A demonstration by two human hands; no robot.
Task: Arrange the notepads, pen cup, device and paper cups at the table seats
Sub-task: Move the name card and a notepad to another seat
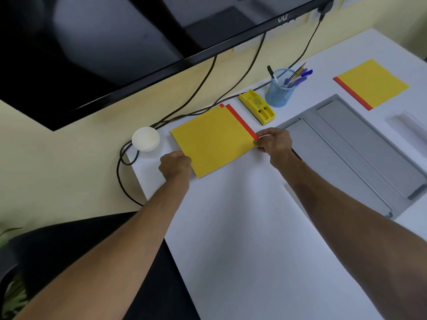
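A stack of yellow notepads (212, 139) with red spines lies near the table's far left corner. My left hand (175, 166) grips its near left edge, and my right hand (275, 143) pinches its right corner by the red spine. Another yellow notepad (372, 84) lies flat at the far right. A blue mesh pen cup (278, 92) full of pens stands behind the stack, with a yellow device (257, 107) lying beside it. A stack of white paper cups (146, 139) sits upside down at the table's left corner.
A grey cable-tray lid (351, 144) is set into the white table (242, 239) on the right. Black cables (201, 88) run down from a wall-mounted screen (115, 42). A black chair (69, 245) stands at the lower left.
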